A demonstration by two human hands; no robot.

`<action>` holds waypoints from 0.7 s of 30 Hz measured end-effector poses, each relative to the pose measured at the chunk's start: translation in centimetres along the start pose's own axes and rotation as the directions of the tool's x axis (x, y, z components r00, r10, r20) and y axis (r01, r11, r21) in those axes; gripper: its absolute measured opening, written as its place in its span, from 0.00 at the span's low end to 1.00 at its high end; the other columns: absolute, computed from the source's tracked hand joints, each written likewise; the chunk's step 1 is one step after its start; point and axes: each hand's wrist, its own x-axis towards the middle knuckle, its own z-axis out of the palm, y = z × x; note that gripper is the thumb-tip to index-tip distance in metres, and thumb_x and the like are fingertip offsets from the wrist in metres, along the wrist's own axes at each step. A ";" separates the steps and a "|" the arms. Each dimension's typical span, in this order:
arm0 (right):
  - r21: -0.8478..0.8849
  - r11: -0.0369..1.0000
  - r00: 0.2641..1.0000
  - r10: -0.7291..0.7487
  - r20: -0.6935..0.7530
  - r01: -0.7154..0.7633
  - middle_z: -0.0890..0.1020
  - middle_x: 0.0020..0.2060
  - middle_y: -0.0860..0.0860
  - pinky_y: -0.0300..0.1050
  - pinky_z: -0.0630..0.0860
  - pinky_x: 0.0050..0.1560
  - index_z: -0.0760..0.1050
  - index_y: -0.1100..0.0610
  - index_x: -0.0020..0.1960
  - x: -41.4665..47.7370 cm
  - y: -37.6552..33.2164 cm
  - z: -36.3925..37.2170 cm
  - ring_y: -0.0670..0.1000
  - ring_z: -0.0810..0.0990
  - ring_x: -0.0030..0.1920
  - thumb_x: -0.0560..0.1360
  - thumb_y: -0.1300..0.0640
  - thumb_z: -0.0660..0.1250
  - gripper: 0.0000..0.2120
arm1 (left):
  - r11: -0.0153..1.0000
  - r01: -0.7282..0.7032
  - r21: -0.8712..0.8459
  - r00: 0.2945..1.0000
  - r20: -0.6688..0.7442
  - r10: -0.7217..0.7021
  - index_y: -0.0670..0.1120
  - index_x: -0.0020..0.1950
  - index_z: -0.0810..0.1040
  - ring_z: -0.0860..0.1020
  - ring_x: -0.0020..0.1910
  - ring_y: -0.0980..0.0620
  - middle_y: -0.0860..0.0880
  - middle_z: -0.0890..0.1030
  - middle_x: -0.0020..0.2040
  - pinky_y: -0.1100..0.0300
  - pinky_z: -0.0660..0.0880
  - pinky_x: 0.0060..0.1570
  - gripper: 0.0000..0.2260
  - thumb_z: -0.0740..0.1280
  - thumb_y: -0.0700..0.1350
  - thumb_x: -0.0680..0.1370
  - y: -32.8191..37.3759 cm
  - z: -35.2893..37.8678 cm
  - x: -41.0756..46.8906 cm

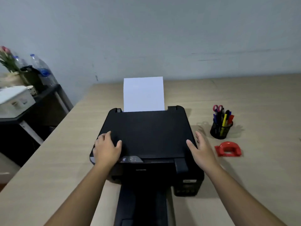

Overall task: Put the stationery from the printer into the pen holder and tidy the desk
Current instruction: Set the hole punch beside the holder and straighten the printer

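Note:
A black printer (pixel 146 136) stands in the middle of the wooden desk (pixel 57 160), with white paper (pixel 143 94) upright in its rear feeder. Its flat lid carries no stationery. My left hand (pixel 107 149) rests flat on the lid's front left corner, fingers spread. At the printer's right edge my right hand (pixel 199 147) is open, thumb on the lid and fingers beside it. A black mesh pen holder (pixel 220 129) to the right holds pens, a yellow cutter and red-handled scissors (pixel 218 108).
A red hole punch (pixel 228 149) lies on the desk in front of the pen holder. The printer's output tray (pixel 143 204) extends toward me. Left of the desk, a dark side table (pixel 48 93) carries a white box, plastic bottles and flowers. A wall is behind.

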 end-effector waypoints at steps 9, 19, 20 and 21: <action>-0.372 0.921 0.950 -0.012 -0.311 -0.110 0.83 0.53 0.50 0.45 0.68 0.44 0.72 0.50 0.61 -2.6 0.5 2.8 0.57 0.80 0.52 0.75 0.39 0.58 0.21 | 0.998 -0.037 0.058 0.999 -0.015 0.038 0.46 0.74 0.60 0.68 0.67 0.41 0.42 0.68 0.71 0.48 0.69 0.62 0.31 0.56 0.60 0.76 -5.1 0.7 0.7; -0.437 0.890 0.947 -0.024 -0.322 -0.126 0.82 0.45 0.53 0.46 0.69 0.40 0.74 0.54 0.56 -0.3 0.1 3.1 0.53 0.73 0.40 0.75 0.40 0.57 0.20 | 0.997 -0.008 0.075 1.000 -0.029 0.010 0.47 0.75 0.59 0.67 0.68 0.42 0.43 0.67 0.71 0.49 0.71 0.60 0.31 0.56 0.60 0.75 -4.6 1.6 2.3; -0.436 0.891 0.949 -0.018 -0.316 -0.128 0.81 0.45 0.52 0.45 0.69 0.40 0.74 0.54 0.56 0.1 0.0 3.1 0.53 0.73 0.40 0.75 0.40 0.57 0.20 | 0.997 -0.009 0.075 1.000 -0.027 0.011 0.47 0.75 0.59 0.67 0.68 0.42 0.43 0.67 0.71 0.48 0.71 0.59 0.31 0.56 0.60 0.75 -4.4 1.7 2.6; -0.434 0.892 0.951 -0.015 -0.309 -0.126 0.81 0.45 0.52 0.45 0.68 0.40 0.74 0.54 0.57 0.5 -0.2 3.1 0.53 0.72 0.40 0.75 0.41 0.57 0.20 | 0.997 -0.011 0.074 1.000 -0.026 0.013 0.47 0.75 0.59 0.67 0.67 0.42 0.42 0.67 0.71 0.48 0.70 0.60 0.31 0.56 0.60 0.75 -4.2 1.8 2.9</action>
